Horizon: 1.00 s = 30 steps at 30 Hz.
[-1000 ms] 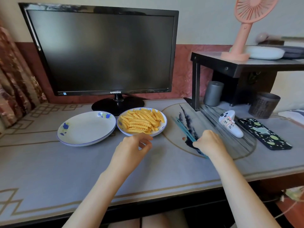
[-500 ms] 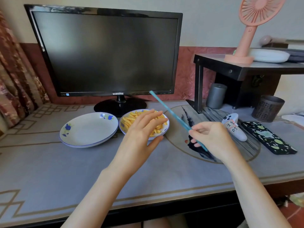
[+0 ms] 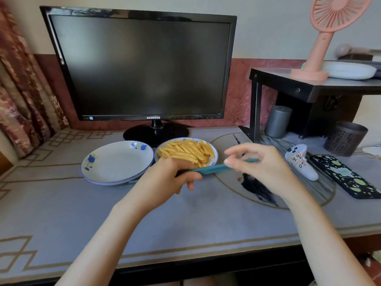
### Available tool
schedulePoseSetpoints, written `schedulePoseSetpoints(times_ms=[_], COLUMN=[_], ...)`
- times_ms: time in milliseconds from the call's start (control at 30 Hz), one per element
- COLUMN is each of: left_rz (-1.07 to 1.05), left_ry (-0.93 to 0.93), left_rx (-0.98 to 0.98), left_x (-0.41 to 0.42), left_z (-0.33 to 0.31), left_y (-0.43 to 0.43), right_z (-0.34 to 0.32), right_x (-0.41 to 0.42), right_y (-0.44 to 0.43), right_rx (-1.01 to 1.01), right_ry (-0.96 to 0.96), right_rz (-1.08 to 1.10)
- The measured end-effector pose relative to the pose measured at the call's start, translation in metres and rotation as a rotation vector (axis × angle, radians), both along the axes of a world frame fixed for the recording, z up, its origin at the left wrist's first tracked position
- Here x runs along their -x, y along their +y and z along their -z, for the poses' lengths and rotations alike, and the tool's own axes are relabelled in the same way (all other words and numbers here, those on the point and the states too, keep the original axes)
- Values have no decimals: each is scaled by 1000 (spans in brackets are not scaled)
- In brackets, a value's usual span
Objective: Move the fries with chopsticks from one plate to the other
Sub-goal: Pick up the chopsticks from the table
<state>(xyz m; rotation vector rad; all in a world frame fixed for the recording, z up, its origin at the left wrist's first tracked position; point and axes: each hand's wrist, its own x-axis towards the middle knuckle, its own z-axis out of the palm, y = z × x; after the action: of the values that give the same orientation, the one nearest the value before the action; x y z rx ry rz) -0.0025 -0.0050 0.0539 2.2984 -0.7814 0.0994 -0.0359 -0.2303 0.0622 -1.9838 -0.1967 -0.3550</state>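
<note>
Since the frame half a second earlier, the teal chopsticks [image 3: 206,169] had swung down from a raised slant to lie roughly level, and the left hand [image 3: 169,179] had dropped from over the fries [image 3: 185,150] to take hold of them. Left hand: fingers curled round the chopsticks' left end, grasping it, knuckles overlapping the near rim of the right plate [image 3: 215,156] in this view. Right hand [image 3: 263,169]: fingers loosely curved about the chopsticks' other end, whose tip showed between them; motion blur prevented telling whether they pinched it or had let go. Chopsticks spanned the gap between both hands, just in front of the right plate and above the desk [image 3: 61,213]. Fries were all heaped on the right plate. The left plate [image 3: 117,164], white with blue flowers, sat touching it, its rim slightly under the right plate's, with no fries on it. Both plates stood before the foot of the dark monitor [image 3: 144,65]. To the right, a white controller [image 3: 301,162] lay on a round mat [image 3: 321,188], with a patterned phone [image 3: 348,178] just beside it. A pink fan [image 3: 329,27] stood on the dark shelf [image 3: 309,87].
</note>
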Motion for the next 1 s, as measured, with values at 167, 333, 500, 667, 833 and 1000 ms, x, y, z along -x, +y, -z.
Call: schedulePoseSetpoints(times_ms=[167,333,500,667,833,1000], left_rz=[129,155,154,136,134,143], left_ry=[382,552,644,668,638,644], left_rx=[313,314,365,405,448,453], left_x=[4,9,9,7,5,2], left_z=[0,8,12,14,13,13], left_y=[0,-6,-3,-4,-6,-12], right_z=[26,35,36,36,33,27], right_x=[-7,-15,-17,-20,-20,-23], right_y=[12,35,34,32,32,31], right_rx=[-373,-407,-416,-428,-486,-502], right_ry=[93,99,99,93,119,199], right_rz=[-246,-283,-246,-231,-289,-336])
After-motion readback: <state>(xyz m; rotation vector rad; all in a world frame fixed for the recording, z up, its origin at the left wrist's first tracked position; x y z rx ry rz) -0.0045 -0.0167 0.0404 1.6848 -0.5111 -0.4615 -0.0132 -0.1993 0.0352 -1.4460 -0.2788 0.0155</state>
